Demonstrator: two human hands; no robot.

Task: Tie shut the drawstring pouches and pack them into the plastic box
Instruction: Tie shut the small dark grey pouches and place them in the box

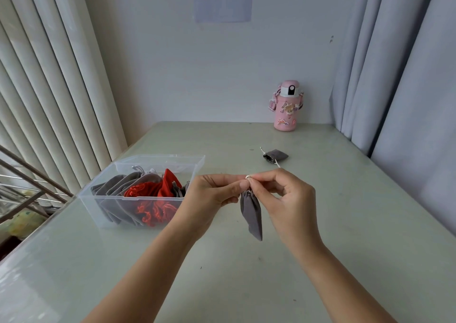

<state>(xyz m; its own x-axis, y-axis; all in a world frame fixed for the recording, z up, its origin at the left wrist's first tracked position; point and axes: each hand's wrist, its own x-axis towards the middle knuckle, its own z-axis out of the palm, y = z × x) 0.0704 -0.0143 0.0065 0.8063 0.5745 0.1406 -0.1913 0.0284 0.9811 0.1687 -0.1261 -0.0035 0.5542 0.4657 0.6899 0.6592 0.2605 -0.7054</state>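
The pouch [251, 214] in hand is grey and hangs mouth-up above the table [246, 285], near the middle of the view, its mouth already gathered narrow. Both hands meet at its top. The left hand [212, 194] comes in from 9 o'clock and the right hand [281, 194] from 3 o'clock. Each has thumb and forefinger closed in a fine pinch on the pale cord [248, 177], with the other fingers loosely curled. Whether a knot has formed yet is hidden behind the fingertips.

At 9 o'clock from this pouch, just beyond the left hand, the box [86, 204] stands open on the table. Inside it are several grey pouches [116, 184] on the left side and red pouches [148, 191] towards the right. They are packed close together, and room seems to remain at the right end.

At 1 o'clock, well apart from the hands, a loose pouch [275, 156] lies on the table. Its mouth looks only partly drawn and its cords trail out.

Judging by this, most of the job is done. The pouch in hand needs its tie finished and then a place in the box, and the loose pouch appears to be the last one left to tie and pack.

Farther off at 1 o'clock a pink bottle [286, 106] stands against the wall. Curtains [49, 75] hang on both sides.
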